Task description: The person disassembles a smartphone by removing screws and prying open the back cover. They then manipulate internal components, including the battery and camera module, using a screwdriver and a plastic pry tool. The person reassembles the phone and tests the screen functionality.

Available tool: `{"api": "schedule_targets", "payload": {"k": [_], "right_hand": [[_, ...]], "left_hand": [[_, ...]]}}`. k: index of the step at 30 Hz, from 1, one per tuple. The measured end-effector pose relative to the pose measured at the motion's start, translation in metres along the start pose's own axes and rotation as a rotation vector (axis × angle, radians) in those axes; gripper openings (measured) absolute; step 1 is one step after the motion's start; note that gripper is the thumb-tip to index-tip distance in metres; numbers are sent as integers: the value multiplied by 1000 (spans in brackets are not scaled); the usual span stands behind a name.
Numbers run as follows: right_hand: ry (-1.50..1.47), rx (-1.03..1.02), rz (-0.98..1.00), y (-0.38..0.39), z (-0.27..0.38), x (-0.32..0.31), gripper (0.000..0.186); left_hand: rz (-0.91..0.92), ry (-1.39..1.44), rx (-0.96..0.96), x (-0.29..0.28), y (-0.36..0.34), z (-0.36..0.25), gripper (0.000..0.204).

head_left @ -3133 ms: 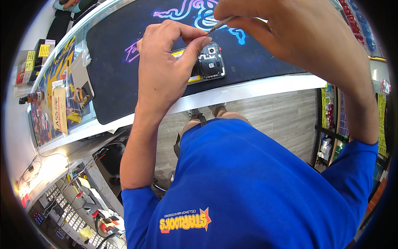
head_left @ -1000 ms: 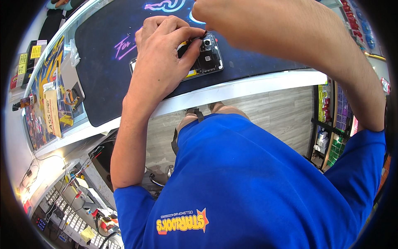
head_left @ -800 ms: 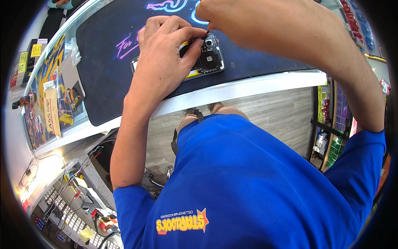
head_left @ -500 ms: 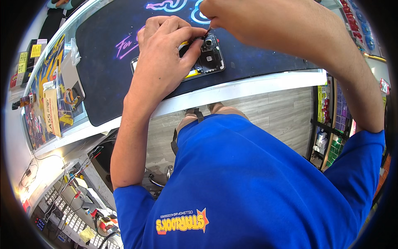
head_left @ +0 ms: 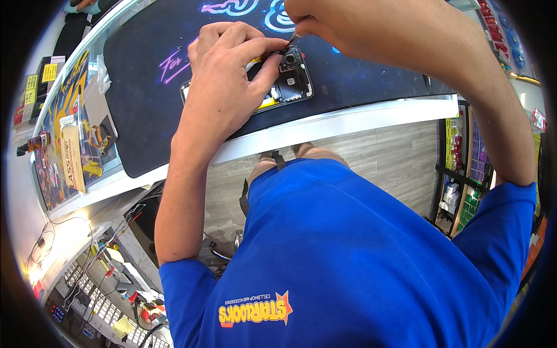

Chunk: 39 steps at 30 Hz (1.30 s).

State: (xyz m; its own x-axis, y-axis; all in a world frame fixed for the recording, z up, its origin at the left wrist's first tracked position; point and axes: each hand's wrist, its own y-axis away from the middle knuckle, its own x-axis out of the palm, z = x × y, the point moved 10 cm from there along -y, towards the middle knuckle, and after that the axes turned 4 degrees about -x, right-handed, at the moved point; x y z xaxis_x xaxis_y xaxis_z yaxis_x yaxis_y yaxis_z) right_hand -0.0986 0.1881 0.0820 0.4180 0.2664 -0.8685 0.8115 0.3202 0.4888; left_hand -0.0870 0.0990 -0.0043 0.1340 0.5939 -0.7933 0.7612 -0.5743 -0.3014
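One left hand (head_left: 226, 72) arches over an opened phone (head_left: 296, 88), thumb nearly meeting forefinger, any hold hidden from me, while the right hand (head_left: 319, 18) curls around a slim tool (head_left: 292, 39).

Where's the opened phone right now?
Head view, upper middle: the opened phone lies on the dark mat, partly hidden by the left hand, close to the mat's near edge.

One left hand (head_left: 223, 78) and one right hand (head_left: 333, 23); beneath the left, one opened smartphone (head_left: 297, 86); in the right, one slim tool (head_left: 293, 38); below both, one black desk mat (head_left: 156, 119); left of them, one small bottle (head_left: 35, 144), one tan packet (head_left: 73, 159).
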Motion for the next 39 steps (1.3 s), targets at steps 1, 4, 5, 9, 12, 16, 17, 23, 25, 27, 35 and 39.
{"api": "schedule_targets", "payload": {"k": [1,4,5,9,12,16,17,23,25,27,35,39], "right_hand": [[11,-25,-32,0,0,1,16],[34,-380,-286,23,0,2,16],[16,-423,-315,31,2,-4,16],[-12,-435,-349,33,3,-6,15],[21,-328,-262,22,1,0,15],[18,-300,-219,14,-3,3,16],[19,-320,-255,16,-1,3,17],[146,-241,-327,6,-18,25,17],[-13,-228,-373,19,-31,26,16],[-78,-309,-397,23,-27,18,20],[-78,-339,-393,32,-20,-1,21],[-64,-385,-440,41,-12,-6,23]], "left_hand": [[0,0,2,0,0,-1,22],[-54,27,30,-3,-1,-3,19],[-56,24,30,-3,0,-3,19],[-57,13,32,-2,-1,-2,19],[-24,-8,19,0,-2,-2,22],[-19,-17,25,-1,-1,-1,23],[-32,-1,22,-2,0,-1,22],[-66,33,27,-4,-5,2,20],[-46,58,16,-3,-12,-8,23],[-16,100,-64,-12,-15,-11,18],[-69,72,-6,-31,-15,-20,12],[-44,22,46,-36,-15,-30,12]]}}
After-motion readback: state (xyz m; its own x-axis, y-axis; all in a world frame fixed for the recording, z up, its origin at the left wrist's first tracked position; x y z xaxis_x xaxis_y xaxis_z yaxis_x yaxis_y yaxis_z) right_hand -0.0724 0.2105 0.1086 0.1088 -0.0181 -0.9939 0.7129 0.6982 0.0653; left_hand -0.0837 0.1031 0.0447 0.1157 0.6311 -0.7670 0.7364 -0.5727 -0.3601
